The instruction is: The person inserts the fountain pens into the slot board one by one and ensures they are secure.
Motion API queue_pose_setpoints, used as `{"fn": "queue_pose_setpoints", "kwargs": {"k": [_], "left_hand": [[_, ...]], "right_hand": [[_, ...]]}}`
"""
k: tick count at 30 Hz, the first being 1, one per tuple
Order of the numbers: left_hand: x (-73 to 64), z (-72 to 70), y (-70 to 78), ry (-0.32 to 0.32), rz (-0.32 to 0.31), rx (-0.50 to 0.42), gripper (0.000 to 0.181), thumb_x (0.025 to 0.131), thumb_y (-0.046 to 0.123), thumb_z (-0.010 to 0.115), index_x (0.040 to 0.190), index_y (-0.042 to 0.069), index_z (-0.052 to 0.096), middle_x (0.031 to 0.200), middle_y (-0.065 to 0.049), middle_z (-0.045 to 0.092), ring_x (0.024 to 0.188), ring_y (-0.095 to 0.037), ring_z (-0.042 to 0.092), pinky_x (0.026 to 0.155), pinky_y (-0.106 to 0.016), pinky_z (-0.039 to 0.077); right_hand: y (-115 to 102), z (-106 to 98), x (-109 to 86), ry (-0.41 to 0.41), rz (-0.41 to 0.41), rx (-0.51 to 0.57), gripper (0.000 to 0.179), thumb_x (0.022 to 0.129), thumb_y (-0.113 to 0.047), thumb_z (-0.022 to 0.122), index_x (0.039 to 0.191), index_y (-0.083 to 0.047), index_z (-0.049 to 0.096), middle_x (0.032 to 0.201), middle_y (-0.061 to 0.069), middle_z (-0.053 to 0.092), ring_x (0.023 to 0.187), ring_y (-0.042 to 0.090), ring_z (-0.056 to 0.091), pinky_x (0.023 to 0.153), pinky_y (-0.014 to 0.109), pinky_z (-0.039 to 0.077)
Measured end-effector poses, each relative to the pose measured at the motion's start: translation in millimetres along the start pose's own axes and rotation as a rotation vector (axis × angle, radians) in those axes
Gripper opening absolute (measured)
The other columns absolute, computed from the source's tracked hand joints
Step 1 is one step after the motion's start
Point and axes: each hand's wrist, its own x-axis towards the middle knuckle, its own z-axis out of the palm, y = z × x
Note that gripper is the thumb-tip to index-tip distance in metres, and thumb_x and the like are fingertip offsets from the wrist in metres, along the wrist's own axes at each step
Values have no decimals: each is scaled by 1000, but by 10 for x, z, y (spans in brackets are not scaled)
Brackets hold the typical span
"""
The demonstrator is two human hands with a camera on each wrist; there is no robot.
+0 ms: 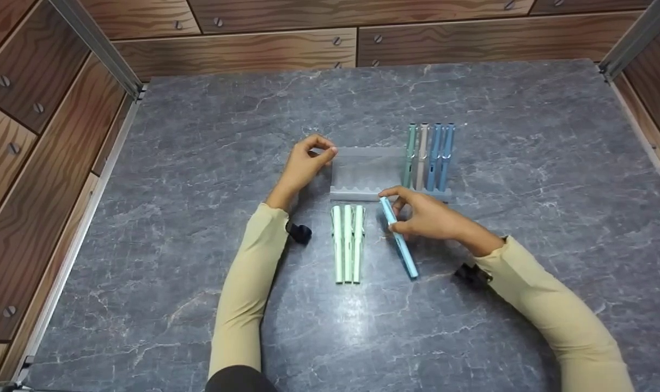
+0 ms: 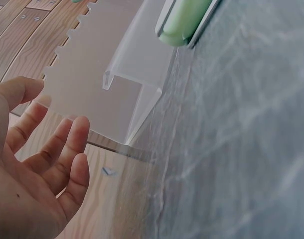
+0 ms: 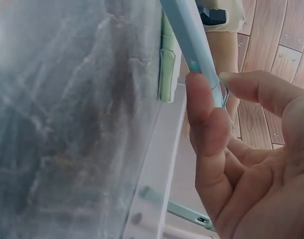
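A clear plastic pen stand (image 1: 367, 169) with a notched front lip is on the tabletop. My left hand (image 1: 304, 166) pinches its upper left corner between thumb and index finger; in the left wrist view the other fingers of that hand (image 2: 40, 164) are bent loosely beside the sheet. My right hand (image 1: 431, 215) holds a light blue pen (image 1: 401, 242) slanting in front of the stand, and the right wrist view shows thumb and fingertips on the pen (image 3: 189, 37) near its clip. Three pale green pens (image 1: 348, 245) lie side by side before the stand.
At the stand's right end rest a green pen (image 1: 410, 155), a beige pen (image 1: 421, 158) and two blue pens (image 1: 434, 158). Grey marbled tabletop (image 1: 243, 120) surrounds everything. Wood-patterned panels (image 1: 275, 49) border the back and sides.
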Motion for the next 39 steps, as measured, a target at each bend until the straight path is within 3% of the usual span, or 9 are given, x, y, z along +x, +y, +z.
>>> {"fn": "queue_pose_setpoints", "kwargs": {"k": [3,9,14,29,39], "left_hand": [[1,9,0,7,2,-1,17,91,19,67,100,4,66,95,-6,64,69,-28,62,51,-18,42],[2,4,-5,8,11,-16,18,91,18,67,100,3,66,94,-5,63,70,-31,62,51,-19,42],[3,-5,-9,17,6,-19,18,90,18,68,99,3,66,92,-4,63,71,-30,63,51,-18,42],[4,-4,5,1,25,-11,17,91,16,66,99,1,65,95,-6,63,78,-38,65,59,-22,46],[4,-1,5,9,10,-2,17,91,17,67,99,2,65,95,-6,64,74,-30,65,57,-21,46]], "right_hand": [[-13,-32,-14,20,-8,33,64,86,-5,67,143,-7,39,106,18,54,54,21,60,60,37,55],[-87,-109,-31,81,-27,10,65,86,-2,64,145,-8,37,108,17,55,63,25,64,55,26,50],[-163,-185,-18,126,-40,-23,65,87,-2,63,145,-11,36,112,17,55,74,30,67,57,25,48],[-174,-371,47,315,-105,-15,67,86,0,62,146,-13,36,112,15,53,65,11,53,56,21,48],[-118,-436,104,431,-134,36,63,89,3,60,146,-9,35,112,15,48,63,17,58,54,19,47]]}}
